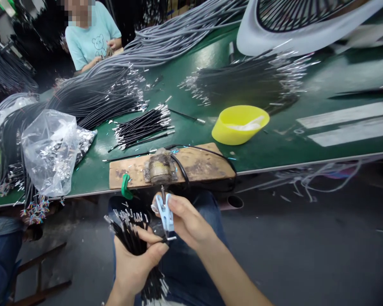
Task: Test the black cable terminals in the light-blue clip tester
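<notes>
My left hand [135,263] is wrapped round a bundle of short black cables [127,231] with silvery ends. Between its thumb and forefinger, one cable's pale end [171,239] sticks out to the right. My right hand [187,216] grips a light-blue clothespin [166,212], just above that end. Directly beyond the clothespin, a metal rod [163,193] points toward me from a round, worn motor-like device [160,168]. That device sits on a wooden board [204,163] at the table's edge.
Short black cables [143,127] lie on the green table [185,106], near a clear plastic bag [49,148] of small silvery parts. A yellow container [239,125] stands right. A green hook-like piece [126,187] is at the board's edge. Another person [94,38] sits across, near long grey cables [166,42].
</notes>
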Tool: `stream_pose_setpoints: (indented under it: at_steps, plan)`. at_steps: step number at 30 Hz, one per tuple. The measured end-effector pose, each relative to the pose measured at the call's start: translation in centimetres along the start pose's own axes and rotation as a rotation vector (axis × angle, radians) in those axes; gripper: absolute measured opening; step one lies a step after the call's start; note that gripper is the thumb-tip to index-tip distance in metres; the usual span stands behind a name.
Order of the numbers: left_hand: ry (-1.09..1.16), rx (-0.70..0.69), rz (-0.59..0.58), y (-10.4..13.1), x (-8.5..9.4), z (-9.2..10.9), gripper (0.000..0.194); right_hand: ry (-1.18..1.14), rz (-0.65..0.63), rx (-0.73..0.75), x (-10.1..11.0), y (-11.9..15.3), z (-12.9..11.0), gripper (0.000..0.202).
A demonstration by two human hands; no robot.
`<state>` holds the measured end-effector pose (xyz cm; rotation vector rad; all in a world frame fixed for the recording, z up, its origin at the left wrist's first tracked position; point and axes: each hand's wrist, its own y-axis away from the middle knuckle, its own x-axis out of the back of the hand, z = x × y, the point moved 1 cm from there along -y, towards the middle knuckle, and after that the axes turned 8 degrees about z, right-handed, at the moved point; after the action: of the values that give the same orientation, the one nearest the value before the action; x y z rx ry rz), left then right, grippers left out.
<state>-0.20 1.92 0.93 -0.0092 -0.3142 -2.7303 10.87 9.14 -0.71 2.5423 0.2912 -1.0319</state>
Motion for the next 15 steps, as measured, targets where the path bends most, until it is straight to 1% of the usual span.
stream_pose_setpoints:
  at_steps: [3, 6, 9, 11, 14, 15]
  plan:
    - [-0.016, 0.003, 0.009, -0.4, -0.2, 0.0, 0.017, -0.037, 0.059, -0.011, -0.5, -0.1, -0.1, 0.037]
    - [-0.032, 0.012, 0.004, -0.6, -0.3, -0.1, 0.018, 0.001, 0.122, 0.003, -0.4, -0.3, 0.0, 0.043]
    - [-0.037, 0.033, -0.003, -1.3, -0.2, -0.3, 0.021, 0.043, 0.115, 0.005, -0.1, -0.5, 0.5, 0.05]
    - [-0.045, 0.091, -0.058, -2.0, 0.0, -0.4, 0.024, 0.038, 0.108, -0.014, 0.4, -0.5, 1.1, 0.051]
    - [-0.035, 0.201, -0.176, -2.4, 0.2, -0.6, 0.029, -0.004, 0.191, 0.007, 1.5, -0.5, 1.8, 0.05]
    - [-0.015, 0.198, -0.164, -2.3, 0.3, -0.7, 0.029, -0.007, 0.229, 0.024, 2.0, -0.4, 1.9, 0.05]
